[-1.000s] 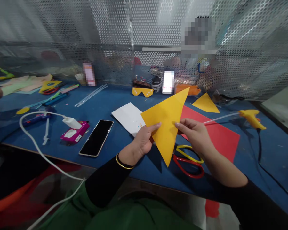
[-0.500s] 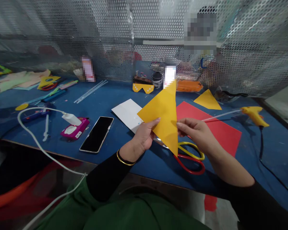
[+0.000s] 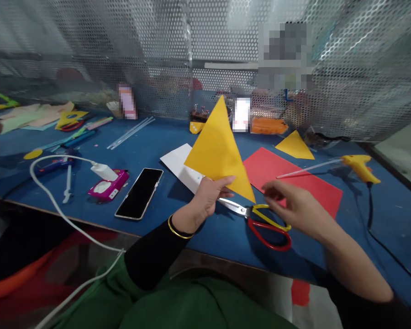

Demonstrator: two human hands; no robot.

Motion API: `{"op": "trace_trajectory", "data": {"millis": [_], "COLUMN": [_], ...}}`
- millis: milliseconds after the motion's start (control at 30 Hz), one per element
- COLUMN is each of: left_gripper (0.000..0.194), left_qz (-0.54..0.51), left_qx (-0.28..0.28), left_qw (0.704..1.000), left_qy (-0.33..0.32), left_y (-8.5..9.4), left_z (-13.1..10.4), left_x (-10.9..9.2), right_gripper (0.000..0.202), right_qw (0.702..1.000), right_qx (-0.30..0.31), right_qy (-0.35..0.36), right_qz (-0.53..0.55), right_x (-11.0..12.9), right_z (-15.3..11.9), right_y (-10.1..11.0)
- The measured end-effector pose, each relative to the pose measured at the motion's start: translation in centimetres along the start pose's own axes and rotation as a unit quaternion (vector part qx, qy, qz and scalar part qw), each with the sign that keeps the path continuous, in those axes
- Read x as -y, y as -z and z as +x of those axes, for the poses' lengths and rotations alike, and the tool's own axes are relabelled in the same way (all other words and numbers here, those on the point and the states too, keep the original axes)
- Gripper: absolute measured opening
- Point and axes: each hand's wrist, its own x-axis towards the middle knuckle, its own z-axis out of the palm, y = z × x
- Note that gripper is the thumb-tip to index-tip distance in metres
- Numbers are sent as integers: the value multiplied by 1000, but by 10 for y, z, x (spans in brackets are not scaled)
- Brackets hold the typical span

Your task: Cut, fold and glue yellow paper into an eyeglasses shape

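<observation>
The left hand (image 3: 210, 194) pinches a yellow triangular sheet of paper (image 3: 221, 153) near its lower edge, thumb on the front, holding it up over the blue bench (image 3: 178, 235). And the right hand (image 3: 291, 203) is off the paper, fingers loosely curled, hovering just above the scissors with red and yellow loop handles (image 3: 269, 235)! Behind that hand lies a flat red sheet of paper (image 3: 315, 192), the yellow glue gun (image 3: 359, 168) near its far right side.

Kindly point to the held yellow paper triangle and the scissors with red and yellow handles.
Yellow paper triangle (image 3: 219, 153): head view, middle of its face.
Scissors with red and yellow handles (image 3: 242, 210): head view, metal pivot.
</observation>
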Motion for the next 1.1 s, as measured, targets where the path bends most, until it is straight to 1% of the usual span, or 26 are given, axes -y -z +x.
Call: {"op": "trace_trajectory", "data": {"millis": [67,133,200,267,333,433,500,567,667,733,767,833,933,1000,1033,1100], "left_gripper": [9,8,9,11,14,18,18,18,19,21,21,20,16,13,13,15], "left_qz": [-23,-35,-45,-55,-64,-80,-93,-107,-122,-126,-125,-117,-100,-91,-88,-85], "left_qx": [-31,-39,-37,-32,-32,-39,-46,-51,-57,-62,-64,-66,-60,-58,-56,-54], "left_qw": [999,998,998,998,997,995,993,991,987,986,986,987,990,991,991,992], "left_qy": [-12,-18,-19,-22,-32,-50,-59,-69,-85,-92,-92,-88,-80,-79,-80,-81], "left_y": [1,1,1,1,1,2,3,3,4,4,4,3,1,1,0,0], "left_z": [2,2,2,1,1,2,4,6,7,7,7,6,5,4,4,3], "left_x": [-3,-5,-6,-7,-8,-9,-10,-11,-11,-11,-11,-10,-7,-5,-5,-3], "right_gripper": [27,47,63,71,74,71,68,68,68,61,57,54,61,68,72,75], "right_qw": [993,983,974,966,957,944,949,966,993,999,996,973,919,884,873,860], "right_qx": [82,110,107,99,101,105,94,68,7,-40,-65,-104,-125,-145,-147,-139], "right_qy": [16,42,78,109,126,129,124,110,54,10,-11,-55,-124,-154,-162,-172], "right_qz": [-86,-144,-184,-212,-241,-284,-274,-224,-108,1,67,201,353,416,435,460], "right_x": [-7,-14,-18,-19,-19,-20,-23,-28,-35,-35,-32,-21,7,24,31,41], "right_z": [-19,-35,-45,-48,-46,-46,-49,-55,-65,-67,-66,-58,-32,-10,0,17], "right_y": [2,-2,-9,-16,-20,-22,-23,-24,-26,-26,-26,-26,-27,-28,-29,-33]}}
